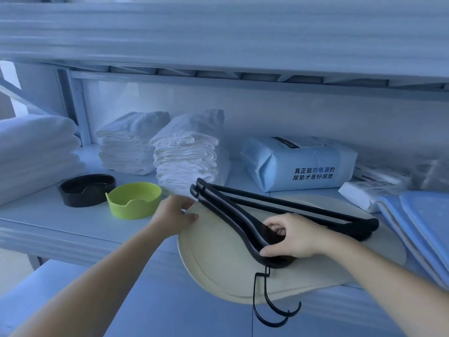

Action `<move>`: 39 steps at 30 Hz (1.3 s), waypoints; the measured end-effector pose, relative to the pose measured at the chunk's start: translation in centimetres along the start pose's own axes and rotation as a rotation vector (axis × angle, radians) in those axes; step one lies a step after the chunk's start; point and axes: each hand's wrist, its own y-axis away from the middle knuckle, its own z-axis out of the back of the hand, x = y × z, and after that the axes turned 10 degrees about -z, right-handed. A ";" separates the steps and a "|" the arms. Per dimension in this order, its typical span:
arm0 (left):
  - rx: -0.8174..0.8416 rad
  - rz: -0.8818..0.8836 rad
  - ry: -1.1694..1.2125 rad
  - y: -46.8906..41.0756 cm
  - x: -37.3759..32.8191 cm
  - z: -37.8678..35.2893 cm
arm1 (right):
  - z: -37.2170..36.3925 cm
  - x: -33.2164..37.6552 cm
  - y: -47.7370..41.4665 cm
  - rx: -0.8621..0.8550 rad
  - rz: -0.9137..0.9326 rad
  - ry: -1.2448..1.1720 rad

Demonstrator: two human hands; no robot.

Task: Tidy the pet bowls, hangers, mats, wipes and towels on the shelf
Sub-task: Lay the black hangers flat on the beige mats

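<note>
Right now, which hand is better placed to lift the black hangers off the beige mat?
Right. The right hand has its fingers curled round the hangers at their middle; the left hand only sits at the mat edge by the hanger tips.
</note>
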 end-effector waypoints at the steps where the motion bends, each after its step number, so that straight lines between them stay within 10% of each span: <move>1: 0.029 0.004 -0.029 -0.2 0.4 -0.2 | -0.2 0.3 -0.1 -0.004 0.004 -0.002; 10: -0.089 -0.208 -0.070 -1.6 0.3 0.0 | 0.7 1.8 0.8 0.085 -0.006 -0.041; 22: 0.186 -0.317 -0.130 -6.4 -5.2 -3.7 | 7.3 -4.8 -2.5 -0.212 -0.034 -0.019; 39: 0.354 -0.220 -0.253 -6.8 -7.3 -6.7 | 7.9 -8.1 -7.9 0.060 0.178 0.358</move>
